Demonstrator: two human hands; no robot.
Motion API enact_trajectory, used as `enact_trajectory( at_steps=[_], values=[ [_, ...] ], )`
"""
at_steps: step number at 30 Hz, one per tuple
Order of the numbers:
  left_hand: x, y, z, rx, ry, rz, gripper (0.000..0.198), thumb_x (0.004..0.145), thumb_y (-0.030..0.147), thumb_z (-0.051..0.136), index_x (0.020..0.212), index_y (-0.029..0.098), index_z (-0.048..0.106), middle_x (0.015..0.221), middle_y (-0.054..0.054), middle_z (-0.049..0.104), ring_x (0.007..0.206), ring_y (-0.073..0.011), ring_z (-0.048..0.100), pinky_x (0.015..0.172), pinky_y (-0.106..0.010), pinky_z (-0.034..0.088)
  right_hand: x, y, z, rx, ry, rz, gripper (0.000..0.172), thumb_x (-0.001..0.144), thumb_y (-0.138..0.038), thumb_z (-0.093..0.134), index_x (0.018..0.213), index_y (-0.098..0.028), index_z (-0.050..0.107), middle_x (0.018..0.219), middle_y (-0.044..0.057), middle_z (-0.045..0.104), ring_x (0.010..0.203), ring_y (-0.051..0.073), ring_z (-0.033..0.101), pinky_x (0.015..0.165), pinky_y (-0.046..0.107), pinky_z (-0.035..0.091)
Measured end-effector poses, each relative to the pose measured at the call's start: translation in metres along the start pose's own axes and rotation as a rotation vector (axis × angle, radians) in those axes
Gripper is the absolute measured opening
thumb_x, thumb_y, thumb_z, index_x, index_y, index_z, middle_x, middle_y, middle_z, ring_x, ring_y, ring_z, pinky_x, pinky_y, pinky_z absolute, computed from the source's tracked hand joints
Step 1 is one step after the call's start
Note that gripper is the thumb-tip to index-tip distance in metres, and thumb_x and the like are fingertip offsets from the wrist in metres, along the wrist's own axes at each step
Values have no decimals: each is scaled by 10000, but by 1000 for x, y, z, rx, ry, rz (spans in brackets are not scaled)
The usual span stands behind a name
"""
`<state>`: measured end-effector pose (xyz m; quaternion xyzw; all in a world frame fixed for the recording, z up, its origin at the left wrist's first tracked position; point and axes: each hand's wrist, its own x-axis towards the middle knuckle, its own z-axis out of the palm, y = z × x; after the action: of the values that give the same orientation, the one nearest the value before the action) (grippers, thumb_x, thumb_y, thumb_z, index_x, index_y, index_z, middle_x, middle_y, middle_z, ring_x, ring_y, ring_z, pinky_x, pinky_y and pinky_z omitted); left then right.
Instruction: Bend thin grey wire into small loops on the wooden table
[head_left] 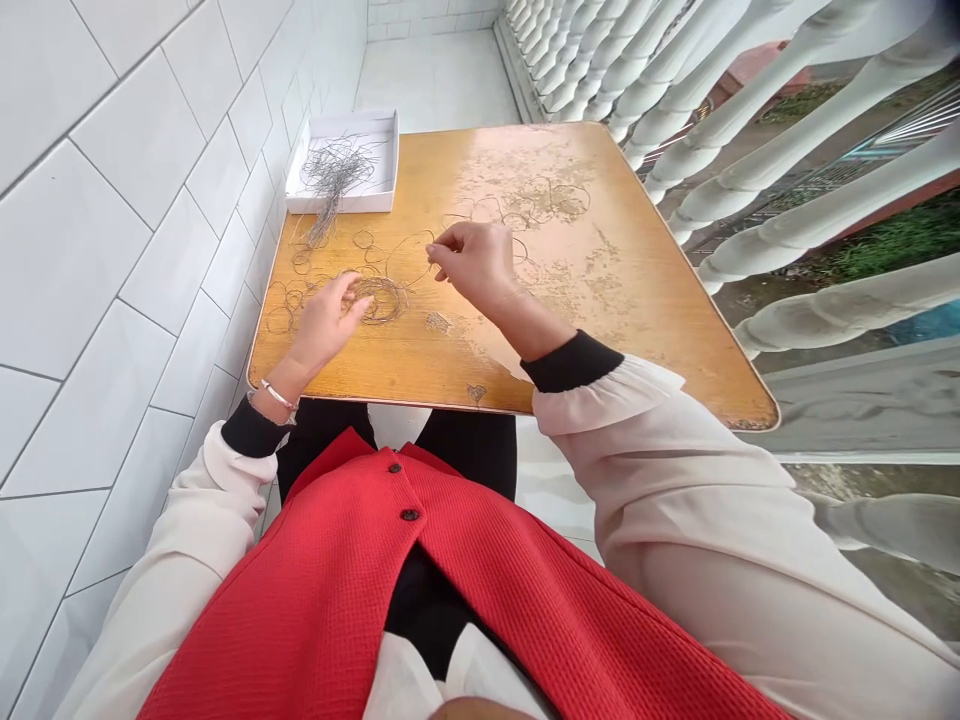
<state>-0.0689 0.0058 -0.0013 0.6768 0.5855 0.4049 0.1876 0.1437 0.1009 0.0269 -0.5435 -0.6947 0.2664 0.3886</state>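
Above the left part of the wooden table, my left hand has its thumb and fingers apart, beside a round coil of thin wire. Whether its fingertips touch the coil I cannot tell. My right hand is raised to the right of the coil, with thumb and forefinger pinched on a thin wire that curves back down toward the coil. Small loose wire loops lie left of my left hand. A few more wire rings are scattered beyond the coil.
A white open box at the far left holds a tangled wire bundle that spills over its front. More wire loops lie at the far right. A tiled wall borders the left, a white balustrade the right.
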Motion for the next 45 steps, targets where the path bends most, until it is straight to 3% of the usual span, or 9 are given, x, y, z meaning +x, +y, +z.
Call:
enact_trajectory(
  at_steps=[6, 11, 15, 25, 32, 35, 39, 42, 45],
  values=[
    [30, 25, 18, -415, 25, -104, 69, 939, 246, 661, 939, 184, 691, 977, -44, 762, 912, -133, 718, 887, -266, 559, -13, -9, -3, 198, -10, 55, 234, 819, -272, 743, 628, -212, 622, 625, 20, 682, 496, 130, 617, 506, 282, 518],
    [32, 37, 23, -555, 37, -270, 182, 996, 284, 593, 861, 185, 665, 839, -25, 756, 719, -78, 683, 639, -173, 507, -26, -10, -13, 442, -102, 125, 270, 815, -354, 785, 652, -217, 619, 685, 29, 726, 490, 100, 568, 455, 248, 491],
    [30, 34, 23, -579, 37, -294, 169, 982, 268, 617, 846, 181, 668, 838, -26, 761, 675, -68, 669, 577, -169, 473, -30, -9, -16, 508, -141, 173, 286, 829, -354, 785, 659, -220, 598, 727, 32, 740, 517, 106, 597, 500, 260, 512],
    [46, 34, 8, -504, 51, -168, 176, 989, 200, 601, 826, 194, 667, 829, 9, 743, 697, -83, 643, 635, -254, 493, -23, -5, -23, 438, -90, 108, 268, 846, -406, 743, 676, -245, 612, 729, 31, 736, 525, 136, 580, 516, 299, 482],
    [67, 49, -14, -501, -54, -35, 198, 971, 137, 619, 787, 174, 685, 806, -13, 729, 726, -109, 677, 629, -272, 502, -17, -15, -27, 566, -78, 92, 187, 840, -220, 692, 662, -247, 638, 725, 18, 728, 540, 128, 550, 561, 303, 450],
    [87, 57, -30, -418, -114, 44, 119, 961, 144, 626, 889, 184, 713, 898, -18, 742, 886, -190, 734, 778, -377, 593, -8, -25, -27, 636, -33, 85, 192, 849, -266, 675, 668, -316, 636, 869, -1, 757, 732, 196, 651, 675, 361, 531],
    [105, 61, -60, -394, 26, -15, 164, 981, 164, 593, 1031, 225, 736, 944, 18, 719, 1126, -280, 729, 1061, -577, 519, 7, -32, -29, 693, -15, 107, 197, 842, -328, 653, 658, -386, 612, 917, -41, 753, 959, 257, 674, 835, 410, 580],
    [102, 48, -68, -305, 42, -1, 161, 975, 156, 583, 986, 213, 733, 921, 16, 717, 1066, -273, 747, 1033, -602, 541, 13, -30, -25, 753, -98, 188, 253, 878, -258, 626, 646, -360, 621, 830, -20, 713, 862, 211, 639, 843, 357, 563],
    [87, 28, -51, -252, -17, -59, 120, 897, 133, 680, 934, 238, 725, 926, -18, 734, 926, -243, 754, 902, -498, 625, 13, -27, -19, 854, -149, 246, 291, 935, -179, 580, 668, -288, 624, 758, -2, 640, 688, 132, 538, 777, 283, 532]
  ],
)
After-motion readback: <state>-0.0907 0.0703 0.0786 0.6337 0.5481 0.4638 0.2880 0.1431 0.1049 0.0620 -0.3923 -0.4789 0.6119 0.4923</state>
